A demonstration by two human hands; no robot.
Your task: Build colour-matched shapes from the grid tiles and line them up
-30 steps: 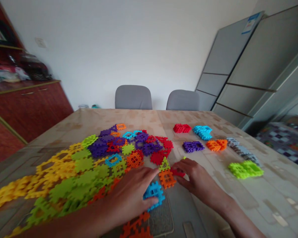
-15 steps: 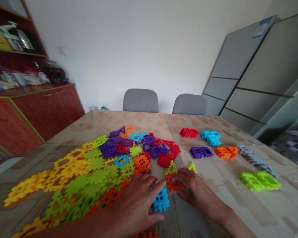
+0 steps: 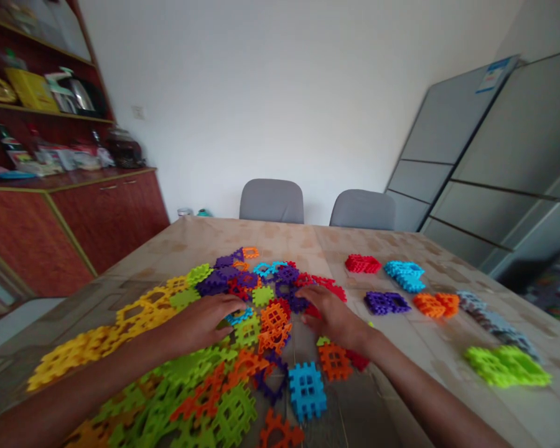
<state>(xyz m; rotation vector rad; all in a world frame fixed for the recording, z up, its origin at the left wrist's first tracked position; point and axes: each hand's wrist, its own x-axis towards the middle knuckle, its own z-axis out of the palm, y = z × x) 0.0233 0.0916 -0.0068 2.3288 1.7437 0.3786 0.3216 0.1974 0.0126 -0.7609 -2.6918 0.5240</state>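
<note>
Over the middle of a heap of toothed plastic building pieces, my left hand (image 3: pixel 208 320) has its thumb and fingers apart, close to a light blue frame piece (image 3: pixel 239 317). I cannot tell whether it touches that piece. My right hand (image 3: pixel 332 315) reaches to the heap's right side, fingers curved and thumb apart, beside purple pieces (image 3: pixel 287 292) and red pieces (image 3: pixel 333 288) that it partly hides. Between the hands lie orange window pieces (image 3: pixel 274 316). Nearer me are a blue window piece (image 3: pixel 307 389) and another orange window piece (image 3: pixel 335 361).
Yellow pieces (image 3: pixel 81 348) and green pieces (image 3: pixel 196 367) spread across the left. Sorted groups stand at right: red (image 3: pixel 363 264), light blue (image 3: pixel 404 275), purple (image 3: pixel 386 303), orange (image 3: pixel 436 305), grey (image 3: pixel 497 323) and lime green (image 3: pixel 508 366). Two grey chairs (image 3: pixel 271 200) stand behind the table (image 3: pixel 205 233).
Both hands have moved farther forward over the heap, the left also shifting left. My right hand has left the orange window piece, and the blue window piece is now uncovered. The view has tilted up slightly.
</note>
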